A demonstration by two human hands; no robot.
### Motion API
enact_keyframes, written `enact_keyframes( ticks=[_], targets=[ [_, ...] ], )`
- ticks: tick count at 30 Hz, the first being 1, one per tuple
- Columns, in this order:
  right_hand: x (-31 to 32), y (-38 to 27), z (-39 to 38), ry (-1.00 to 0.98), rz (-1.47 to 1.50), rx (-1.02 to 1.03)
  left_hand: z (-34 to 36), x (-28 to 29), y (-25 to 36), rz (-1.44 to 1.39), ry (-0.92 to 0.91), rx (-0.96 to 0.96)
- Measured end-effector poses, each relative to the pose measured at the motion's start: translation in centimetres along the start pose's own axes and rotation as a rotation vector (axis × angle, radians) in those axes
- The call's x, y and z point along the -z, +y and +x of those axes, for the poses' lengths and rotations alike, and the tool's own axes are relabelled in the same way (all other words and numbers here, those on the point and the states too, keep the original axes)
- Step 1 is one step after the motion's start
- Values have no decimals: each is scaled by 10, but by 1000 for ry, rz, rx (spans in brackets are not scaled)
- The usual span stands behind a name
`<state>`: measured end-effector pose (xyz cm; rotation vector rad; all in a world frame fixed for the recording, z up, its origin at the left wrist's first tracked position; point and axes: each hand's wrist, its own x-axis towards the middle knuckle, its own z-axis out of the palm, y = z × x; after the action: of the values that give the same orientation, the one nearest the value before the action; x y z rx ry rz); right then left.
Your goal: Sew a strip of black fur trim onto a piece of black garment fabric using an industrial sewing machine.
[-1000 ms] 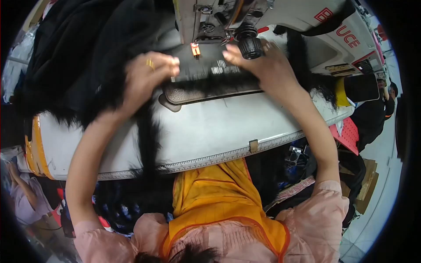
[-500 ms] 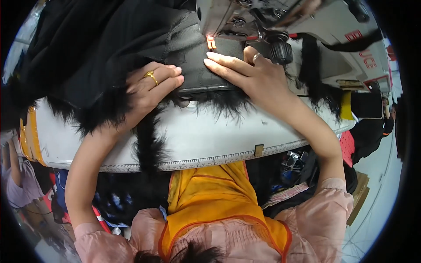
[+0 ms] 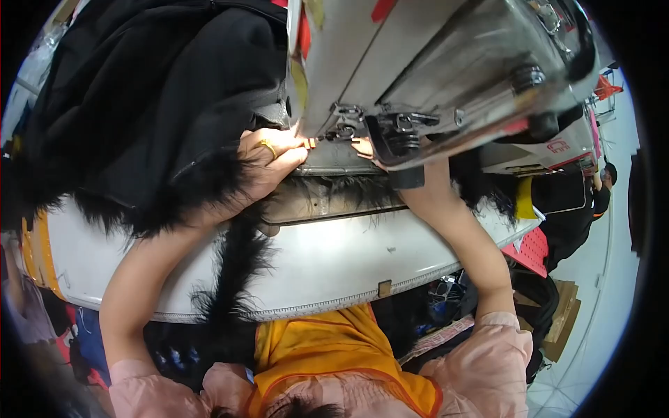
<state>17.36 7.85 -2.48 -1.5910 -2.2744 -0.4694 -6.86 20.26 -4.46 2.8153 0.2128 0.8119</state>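
Head view: left hand (image 3: 268, 168) on black garment (image 3: 160, 118); sewing machine (image 3: 411, 63) part-hides right hand (image 3: 433, 189); grips unclear

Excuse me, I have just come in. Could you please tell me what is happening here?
A person has both hands at a sewing machine, with black fur-edged fabric there. The left hand, wearing a gold ring, rests on the fabric, its fingertips near the lit needle area. The right hand is partly hidden behind the machine head. A fur strip hangs over the edge of the white table.
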Motion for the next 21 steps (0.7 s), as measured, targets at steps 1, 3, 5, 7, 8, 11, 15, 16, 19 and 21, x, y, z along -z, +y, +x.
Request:
enact_keyframes(
  ticks=[1,3,5,7,8,11,15,16,19,21],
  targets=[
    [-3,-2,2,62,24,-11,10,17,7,-259,-213,274],
    [-1,1,4,101,-60,60,7,6,7,-67,-101,118],
    [0,-1,7,24,-121,65,-2,-19,7,59,177,36],
    [3,-3,7,2,-131,58,-8,-32,3,85,231,28],
    [2,-2,6,21,-141,69,-8,-37,1,110,287,21],
    [0,-2,1,69,-137,63,-21,-28,10,89,184,111],
    [-2,-2,0,30,-142,74,-35,-18,6,5,29,178],
    [-1,-2,1,32,-141,70,-32,-16,-1,-9,39,114],
    [-2,-4,8,156,-140,26,-19,14,-13,-105,-66,75],
    [4,-10,8,-14,-108,-35,-14,32,-25,-62,-274,94]
  ],
)
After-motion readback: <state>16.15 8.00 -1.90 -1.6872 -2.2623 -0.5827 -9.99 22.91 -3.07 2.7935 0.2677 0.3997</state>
